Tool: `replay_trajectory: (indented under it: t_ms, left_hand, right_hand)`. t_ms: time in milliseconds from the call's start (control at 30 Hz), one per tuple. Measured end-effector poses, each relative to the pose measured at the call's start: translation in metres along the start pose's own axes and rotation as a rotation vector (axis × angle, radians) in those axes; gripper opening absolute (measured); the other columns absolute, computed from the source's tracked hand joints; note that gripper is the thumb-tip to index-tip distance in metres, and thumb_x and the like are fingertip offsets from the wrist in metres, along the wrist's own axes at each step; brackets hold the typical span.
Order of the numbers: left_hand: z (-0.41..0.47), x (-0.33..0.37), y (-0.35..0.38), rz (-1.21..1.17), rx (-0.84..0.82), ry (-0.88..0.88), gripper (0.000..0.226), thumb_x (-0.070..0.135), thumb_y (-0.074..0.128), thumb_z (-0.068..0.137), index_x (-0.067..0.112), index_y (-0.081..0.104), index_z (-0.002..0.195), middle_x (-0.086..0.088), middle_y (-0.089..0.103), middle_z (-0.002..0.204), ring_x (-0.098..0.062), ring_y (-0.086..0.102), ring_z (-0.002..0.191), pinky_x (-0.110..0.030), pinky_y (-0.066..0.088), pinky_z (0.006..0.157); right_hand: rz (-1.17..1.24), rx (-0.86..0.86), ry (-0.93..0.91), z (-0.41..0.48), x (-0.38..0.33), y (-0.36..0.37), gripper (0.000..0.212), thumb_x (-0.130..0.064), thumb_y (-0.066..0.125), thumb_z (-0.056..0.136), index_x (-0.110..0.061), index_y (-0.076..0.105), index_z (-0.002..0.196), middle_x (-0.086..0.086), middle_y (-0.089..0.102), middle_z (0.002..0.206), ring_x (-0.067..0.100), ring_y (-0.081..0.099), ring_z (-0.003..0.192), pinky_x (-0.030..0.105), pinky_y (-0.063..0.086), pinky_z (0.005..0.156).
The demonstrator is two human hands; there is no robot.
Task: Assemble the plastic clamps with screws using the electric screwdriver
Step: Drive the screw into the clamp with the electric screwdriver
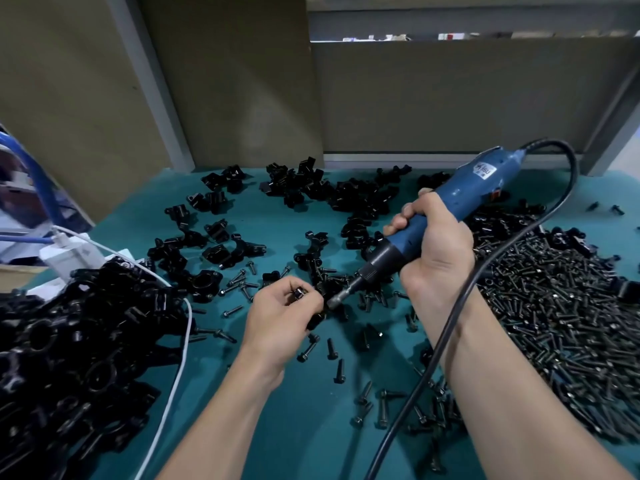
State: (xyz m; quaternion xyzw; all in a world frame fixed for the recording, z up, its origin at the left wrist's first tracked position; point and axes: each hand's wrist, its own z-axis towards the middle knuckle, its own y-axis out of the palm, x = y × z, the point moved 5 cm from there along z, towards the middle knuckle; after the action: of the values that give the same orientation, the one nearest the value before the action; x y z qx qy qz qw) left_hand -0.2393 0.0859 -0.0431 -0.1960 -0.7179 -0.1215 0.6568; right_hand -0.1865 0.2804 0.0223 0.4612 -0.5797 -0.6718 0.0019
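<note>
Plastic clamps [69,341], all black, cover much of a teal tabletop [304,427]. A large heap lies far to the left of the electric screwdriver [450,216], and loose ones are scattered behind it. Black screws [554,323] form a broad heap to the screwdriver's right, with strays beneath and in front of it.

The screwdriver is blue with a black nose and slants down to the left. Its black cord [446,327] loops out from its rear end. The right hand [436,247] is wrapped firmly around its barrel, held above the tabletop. The left hand [280,317], at the screwdriver's tip, pinches a small black clamp piece [314,319] in curled fingers. Whether a screw already sits in it is too small to tell. The bit tip is just beside this piece.

This looks like the step of driving a screw into the held clamp. Next, the bit likely needs seating squarely in the screw head while the piece is held steady against twisting.
</note>
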Motion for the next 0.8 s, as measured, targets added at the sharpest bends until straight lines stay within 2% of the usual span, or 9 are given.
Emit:
replay_trajectory:
  t_ms: [100,233,333,600,800]
  left_hand:
    - [0.0,0.001,0.003,-0.017,-0.011,0.0,0.005,0.024,0.065,0.066,0.029,0.067,0.064,0.004,0.048,0.056,-0.011,0.03,0.041,-0.022,0.027,0.042]
    - [0.001,-0.002,0.003,-0.078,-0.007,-0.014,0.018,0.013,0.067,0.077,0.027,0.068,0.065,0.005,0.054,0.056,-0.012,0.027,0.04,-0.019,0.026,0.037]
    - [0.001,-0.002,0.001,-0.093,0.029,-0.023,0.006,0.021,0.066,0.066,0.026,0.068,0.063,0.003,0.051,0.058,-0.014,0.027,0.042,-0.015,0.028,0.036]
    - [0.0,-0.003,-0.003,-0.047,0.067,-0.014,0.004,0.025,0.065,0.063,0.027,0.068,0.063,0.006,0.048,0.054,-0.011,0.032,0.042,-0.021,0.028,0.041]
    - [0.0,-0.004,-0.002,-0.02,0.072,0.004,0.005,0.027,0.067,0.06,0.027,0.069,0.065,0.005,0.048,0.057,-0.012,0.03,0.045,-0.028,0.027,0.052]
  right_hand:
    - [-0.046,-0.039,-0.047,-0.001,-0.003,0.004,0.021,0.01,0.053,0.086,-0.011,0.055,0.089,0.005,0.05,0.064,0.017,0.047,0.049,0.028,0.045,0.051]
    - [-0.021,-0.045,-0.021,0.0,-0.003,0.004,0.02,0.009,0.053,0.085,-0.01,0.054,0.089,0.005,0.051,0.064,0.016,0.047,0.049,0.028,0.045,0.051]
    - [0.002,-0.016,0.004,-0.001,0.002,0.001,0.018,0.009,0.054,0.085,-0.009,0.049,0.083,0.004,0.051,0.06,0.015,0.047,0.047,0.028,0.046,0.049]
    - [0.055,0.002,0.001,-0.002,0.008,-0.001,0.021,0.009,0.051,0.087,-0.01,0.046,0.078,0.004,0.049,0.059,0.015,0.045,0.046,0.026,0.044,0.048]
    - [0.049,0.001,-0.01,-0.003,0.01,-0.001,0.023,0.009,0.051,0.087,-0.01,0.045,0.076,0.003,0.048,0.057,0.014,0.044,0.045,0.026,0.043,0.047]
